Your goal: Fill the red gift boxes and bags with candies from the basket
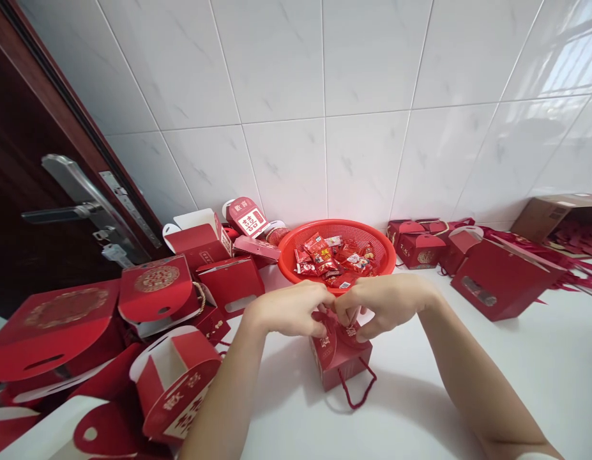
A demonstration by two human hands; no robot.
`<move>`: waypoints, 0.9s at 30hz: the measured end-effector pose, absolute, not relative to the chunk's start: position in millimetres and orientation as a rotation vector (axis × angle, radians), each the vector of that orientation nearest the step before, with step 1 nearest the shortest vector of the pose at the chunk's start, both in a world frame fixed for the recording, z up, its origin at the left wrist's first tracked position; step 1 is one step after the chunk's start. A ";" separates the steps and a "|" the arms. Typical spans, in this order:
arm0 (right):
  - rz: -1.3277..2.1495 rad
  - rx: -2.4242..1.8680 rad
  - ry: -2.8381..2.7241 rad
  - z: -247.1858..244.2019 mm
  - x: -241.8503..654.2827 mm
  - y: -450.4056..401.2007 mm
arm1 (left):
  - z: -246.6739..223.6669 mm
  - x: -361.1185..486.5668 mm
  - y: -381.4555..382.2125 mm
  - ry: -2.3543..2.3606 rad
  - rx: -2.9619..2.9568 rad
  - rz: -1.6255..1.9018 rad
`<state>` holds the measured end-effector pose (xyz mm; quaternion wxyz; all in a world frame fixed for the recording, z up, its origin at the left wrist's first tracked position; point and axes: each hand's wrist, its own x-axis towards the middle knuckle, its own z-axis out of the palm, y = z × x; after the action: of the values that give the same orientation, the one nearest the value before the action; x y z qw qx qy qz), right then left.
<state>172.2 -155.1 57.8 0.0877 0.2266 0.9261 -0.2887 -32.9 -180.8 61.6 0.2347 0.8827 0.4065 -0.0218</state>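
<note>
A small red gift box (341, 361) with printed characters stands upright on the white table, and a dark red cord handle (357, 399) hangs from its near side. My left hand (296, 310) grips the box's top flaps from the left, thumb and fingers bent. From the right, my right hand (379, 305) pinches the same flaps, its fingertips meeting those of the left. The far side of the box is hidden behind both hands. Just beyond them sits a red plastic basket (386, 246) holding several wrapped snack packets (322, 255).
Several red boxes (156, 284), some with raised flaps, crowd the left. More small red boxes (423, 249) and a larger red box (504, 278) stand at right, near red ribbons and a cardboard carton (554, 214). A tiled wall (286, 64) closes the back; a door handle (60, 214) is at left.
</note>
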 end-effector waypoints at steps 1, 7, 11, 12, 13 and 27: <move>-0.854 0.674 2.762 57.8 172.2 -155.3 | 57.8 -30.0 -178.8 1.128 2.408 -0.060; -0.759 0.780 2.766 61.5 172.7 -160.2 | 43.4 -14.8 -178.0 1.251 2.262 -0.099; -0.583 1.014 2.685 62.7 169.2 -165.4 | 42.0 -12.6 -182.6 1.288 2.233 -0.046; -0.543 1.068 2.659 62.6 167.7 -166.9 | 41.6 -11.5 -183.2 1.298 2.217 -0.046; -0.513 1.114 2.636 62.4 166.3 -168.6 | 41.0 -9.9 -183.7 1.314 2.198 -0.059; -0.274 1.484 2.562 46.2 169.5 -189.0 | 10.7 21.6 -178.1 1.429 2.146 0.008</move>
<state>169.5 -189.0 46.2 0.0840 0.4975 0.8585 -0.0918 21.6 -178.1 10.7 0.2782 0.7995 0.5324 0.0028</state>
